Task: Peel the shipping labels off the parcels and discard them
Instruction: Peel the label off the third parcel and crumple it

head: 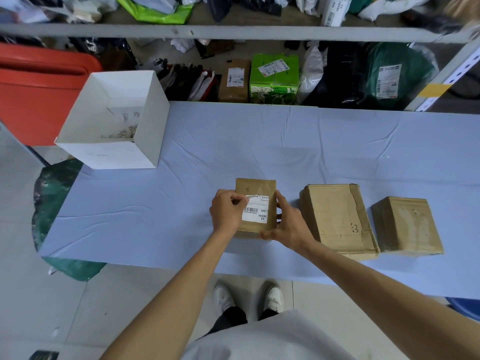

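A small brown parcel point(255, 187) lies on the blue-covered table point(233, 141) with a white shipping label point(258, 210) on its top. My left hand point(226, 213) pinches the label's upper left corner, which looks slightly lifted. My right hand point(287, 224) grips the parcel's right side and near corner, thumb along the front edge. Two more brown parcels lie to the right, a larger one point(337, 219) and a smaller one point(406, 226), neither showing a label on top.
An open white box point(117, 152) stands at the table's far left corner. Behind the table a shelf holds labelled parcels and bags, among them a green carton point(274, 79). A red bin point(36, 92) and a dark green sack point(52, 203) are at the left.
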Demonstrator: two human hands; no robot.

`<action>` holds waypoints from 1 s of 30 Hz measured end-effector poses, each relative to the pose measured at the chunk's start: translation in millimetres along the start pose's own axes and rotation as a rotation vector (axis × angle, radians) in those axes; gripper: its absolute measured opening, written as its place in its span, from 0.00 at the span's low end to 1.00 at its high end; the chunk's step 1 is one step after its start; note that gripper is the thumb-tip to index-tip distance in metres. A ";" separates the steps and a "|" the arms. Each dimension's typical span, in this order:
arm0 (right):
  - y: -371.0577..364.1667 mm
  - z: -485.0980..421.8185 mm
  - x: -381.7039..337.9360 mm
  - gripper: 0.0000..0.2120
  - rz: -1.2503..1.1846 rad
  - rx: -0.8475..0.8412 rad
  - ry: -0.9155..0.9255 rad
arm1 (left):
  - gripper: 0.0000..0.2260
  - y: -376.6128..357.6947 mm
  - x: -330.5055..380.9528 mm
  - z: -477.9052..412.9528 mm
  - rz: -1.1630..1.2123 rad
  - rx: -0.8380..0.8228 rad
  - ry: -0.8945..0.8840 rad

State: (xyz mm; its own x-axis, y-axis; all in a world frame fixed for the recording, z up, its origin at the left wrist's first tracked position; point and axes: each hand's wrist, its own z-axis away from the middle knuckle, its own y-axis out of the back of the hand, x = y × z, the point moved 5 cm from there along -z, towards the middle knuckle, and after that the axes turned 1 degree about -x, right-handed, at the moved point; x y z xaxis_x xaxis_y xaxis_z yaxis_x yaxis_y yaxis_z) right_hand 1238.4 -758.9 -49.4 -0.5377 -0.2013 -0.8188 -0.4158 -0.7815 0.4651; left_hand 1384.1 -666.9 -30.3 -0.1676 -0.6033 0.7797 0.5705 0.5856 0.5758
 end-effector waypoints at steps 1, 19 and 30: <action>0.2 0.0 0.3 0.52 0.003 0.000 -0.002 | 0.06 0.2 0.1 0.1 0.003 -0.001 0.001; 1.7 -0.5 -10.8 0.49 0.065 -0.021 -0.047 | 0.06 -1.2 -7.4 -1.9 0.049 -0.029 0.030; 1.6 0.9 -13.2 0.54 0.077 -0.038 -0.089 | 0.07 -2.4 -10.0 -2.6 0.072 -0.045 0.014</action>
State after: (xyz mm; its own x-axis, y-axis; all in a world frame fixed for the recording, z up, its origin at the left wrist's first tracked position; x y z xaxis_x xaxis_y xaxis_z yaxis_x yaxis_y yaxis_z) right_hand 1244.2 -757.0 -37.6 -0.6305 -0.2097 -0.7474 -0.3438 -0.7878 0.5111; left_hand 1386.6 -663.7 -40.1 -0.1143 -0.5681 0.8150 0.6163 0.6029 0.5066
